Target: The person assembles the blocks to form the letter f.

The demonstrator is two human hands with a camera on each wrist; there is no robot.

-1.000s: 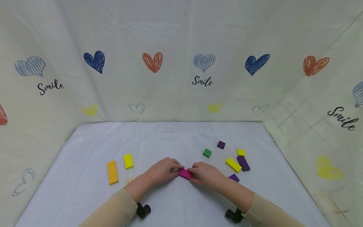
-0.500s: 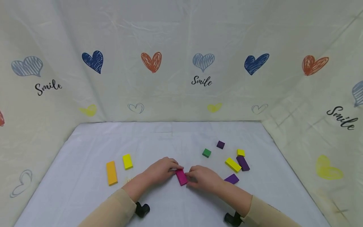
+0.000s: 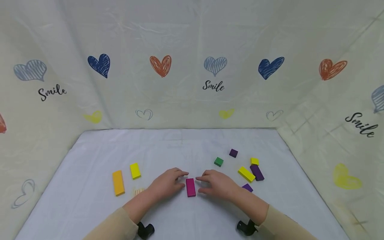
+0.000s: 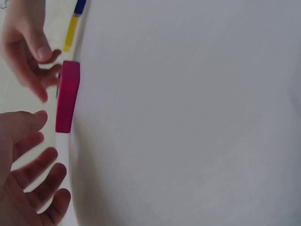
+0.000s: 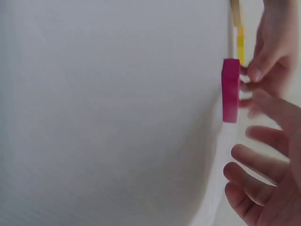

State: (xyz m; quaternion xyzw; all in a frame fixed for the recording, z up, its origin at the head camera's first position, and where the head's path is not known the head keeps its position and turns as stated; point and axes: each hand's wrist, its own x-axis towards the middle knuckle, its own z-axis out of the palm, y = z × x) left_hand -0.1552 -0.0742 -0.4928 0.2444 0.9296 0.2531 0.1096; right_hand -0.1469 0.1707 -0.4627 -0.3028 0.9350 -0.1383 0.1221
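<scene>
A magenta rectangular block [image 3: 190, 187] lies flat on the white cloth between the two hands, its long side pointing away from the person. My left hand [image 3: 166, 182] is just to its left, fingers loosely spread and holding nothing. On the other side my right hand [image 3: 219, 184] hovers with thumb and fingers apart, also holding nothing. Both wrist views show the magenta block [image 4: 68, 96] free of any grip, with relaxed fingertips near it.
To the left lie an orange block [image 3: 118, 183], a yellow block [image 3: 135, 171] and a striped pale block [image 3: 139, 191] partly behind the left forearm. On the right are a green block [image 3: 218, 162], a dark cube [image 3: 233, 153], yellow blocks [image 3: 246, 174] and purple blocks [image 3: 257, 172].
The magenta block has turned from lying slantwise to pointing straight away from the person. Both hands have let go of it and drawn apart to either side.
</scene>
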